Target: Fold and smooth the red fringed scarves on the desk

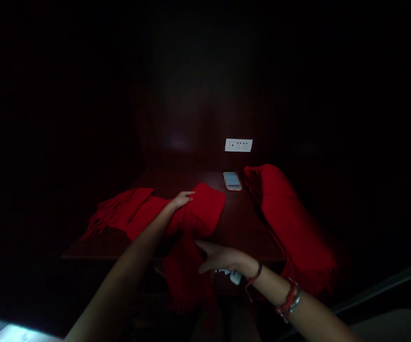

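A red fringed scarf (144, 209) lies loosely folded across the dark wooden table, its fringe spread at the left. One length of it hangs over the front edge toward my lap. My left hand (182, 200) is on the middle of the scarf, fingers closed on the cloth beside a squarish folded part. Just right of the hanging length is my right hand (221, 256), thumb and fingers apart, with nothing gripped between them. Whether its fingertips touch the cloth I cannot tell.
A second red fringed cloth (287, 213) drapes over the table's right side. Near the back lies a phone (232, 181), its screen blurred out. A white socket plate (238, 145) is on the dark wall behind. Below my right wrist is a small white object (235, 277).
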`<state>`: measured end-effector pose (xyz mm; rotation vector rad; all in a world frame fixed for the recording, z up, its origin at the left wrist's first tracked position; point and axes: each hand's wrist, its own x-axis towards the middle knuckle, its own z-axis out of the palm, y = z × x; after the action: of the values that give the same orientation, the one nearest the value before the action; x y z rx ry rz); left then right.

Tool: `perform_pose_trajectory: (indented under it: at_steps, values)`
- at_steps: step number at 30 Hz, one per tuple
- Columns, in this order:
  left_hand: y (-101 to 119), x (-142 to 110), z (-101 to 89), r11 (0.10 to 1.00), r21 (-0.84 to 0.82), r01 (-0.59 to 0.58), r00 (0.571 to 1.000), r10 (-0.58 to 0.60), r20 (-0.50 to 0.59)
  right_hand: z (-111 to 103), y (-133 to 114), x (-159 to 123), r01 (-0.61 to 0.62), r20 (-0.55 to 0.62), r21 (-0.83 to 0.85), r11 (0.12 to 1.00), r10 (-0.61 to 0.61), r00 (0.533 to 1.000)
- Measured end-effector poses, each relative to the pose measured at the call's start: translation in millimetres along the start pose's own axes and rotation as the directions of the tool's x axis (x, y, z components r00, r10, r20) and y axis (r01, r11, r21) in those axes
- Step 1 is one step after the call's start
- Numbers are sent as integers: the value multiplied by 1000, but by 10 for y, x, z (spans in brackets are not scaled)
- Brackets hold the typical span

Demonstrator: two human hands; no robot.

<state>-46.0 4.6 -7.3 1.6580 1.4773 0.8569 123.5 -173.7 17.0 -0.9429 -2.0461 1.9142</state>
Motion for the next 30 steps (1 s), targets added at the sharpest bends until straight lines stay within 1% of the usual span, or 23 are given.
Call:
perform_pose_trajectory:
  at_steps: [3, 5, 7, 8, 9, 10, 11, 12, 14, 15, 17, 18, 20, 21, 22, 23, 24, 25, 26, 27, 28, 29, 30]
  values:
    - [88, -55, -26, 993, -121, -11, 1000, 9, -14, -262, -116, -227, -85, -226, -148, 985, 51, 973]
    - [184, -79, 14, 945, -325, 20, 1000, -22, -3, -537, -279, -481, -129, -387, -258, 957, 20, 922]
    - [297, -90, 114, 819, -571, 60, 998, -48, 36, -764, -474, -747, -203, -550, -384, 901, -46, 834]
    - [354, -93, 177, 746, -662, 69, 998, -45, 52, -823, -564, -855, -221, -610, -457, 862, -123, 782]
    - [404, -95, 241, 695, -716, 63, 998, -32, 56, -832, -635, -931, -211, -610, -525, 825, -191, 769]
    - [443, -99, 296, 670, -741, 47, 999, -18, 48, -790, -681, -966, -185, -578, -574, 798, -234, 782]
    - [468, -106, 336, 682, -731, 32, 999, -13, 32, -703, -693, -957, -154, -531, -599, 785, -246, 811]
    - [473, -117, 354, 742, -670, 25, 1000, -24, 11, -581, -671, -905, -122, -471, -602, 789, -227, 852]
    - [423, -153, 325, 901, -431, 54, 997, -72, -26, -296, -533, -697, -47, -312, -574, 817, -165, 936]
    - [375, -176, 284, 953, -293, 82, 995, -97, -38, -167, -434, -566, -15, -214, -571, 820, -131, 968]
    - [262, -225, 186, 988, -93, 121, 991, -125, -40, 1, -232, -312, -12, -71, -546, 838, -33, 997]
    - [212, -247, 145, 992, -43, 122, 992, -124, -33, 23, -147, -211, -12, -58, -565, 825, -26, 998]
    - [149, -275, 102, 994, 41, 97, 995, -96, -27, -69, -31, -83, -59, -153, -634, 771, -50, 987]
    - [137, -278, 103, 993, 93, 78, 997, -75, -30, -175, 1, -53, -103, -246, -667, 738, -88, 965]
    - [136, -274, 116, 988, 146, 56, 998, -51, -37, -309, 23, -38, -163, -361, -688, 707, -139, 922]
    - [140, -264, 137, 980, 196, 34, 999, -26, -46, -461, 39, -29, -236, -484, -695, 679, -200, 852]
    - [146, -250, 162, 970, 244, 14, 999, -1, -53, -620, 55, -21, -321, -615, -673, 666, -262, 744]
    - [148, -234, 187, 958, 287, -2, 998, 20, -59, -773, 75, -5, -418, -730, -619, 665, -291, 618]
    - [145, -219, 210, 945, 326, -14, 997, 37, -63, -912, 101, 22, -497, -808, -555, 667, -290, 513]
    - [134, -206, 229, 933, 359, -20, 997, 46, -64, -1032, 132, 61, -558, -861, -486, 673, -260, 437]
    - [116, -197, 244, 924, 383, -22, 997, 50, -64, -1130, 166, 112, -595, -889, -434, 677, -214, 404]
    - [93, -191, 255, 912, 409, -23, 997, 53, -61, -1207, 201, 170, -610, -900, -399, 685, -166, 403]
    - [68, -188, 262, 896, 444, -26, 997, 58, -58, -1267, 231, 231, -612, -900, -376, 695, -117, 420]
